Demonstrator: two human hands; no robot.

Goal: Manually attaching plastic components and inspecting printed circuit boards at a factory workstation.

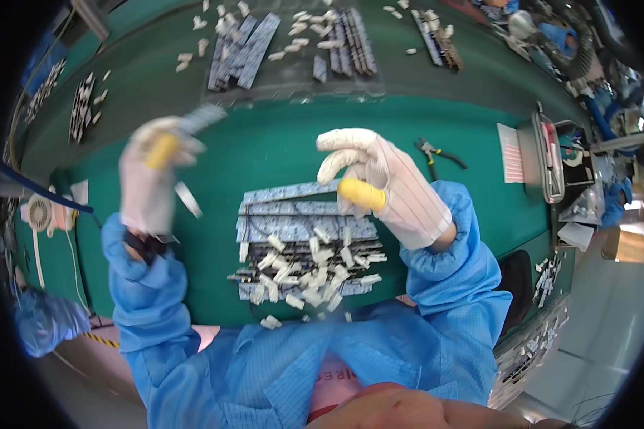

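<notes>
Both hands grasp: right hand [386, 186] pinches level strip [290, 193], left hand [154, 171] a blurred, tilted piece [200, 118]

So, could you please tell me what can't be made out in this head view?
- Left hand: motion-blurred, so the strip it seems to hold and its grip stay unclear.
- Right hand: fingers hide where they meet the top grey panel.
- Lower stack panels: covered by small white pieces.
- Far strips: too small.

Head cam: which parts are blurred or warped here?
Head view: the left hand and the strip it holds are smeared by motion; the right hand and the stack of strips read sharp. Fisheye bends the green table edges toward the rim, and the corners are black.
</notes>
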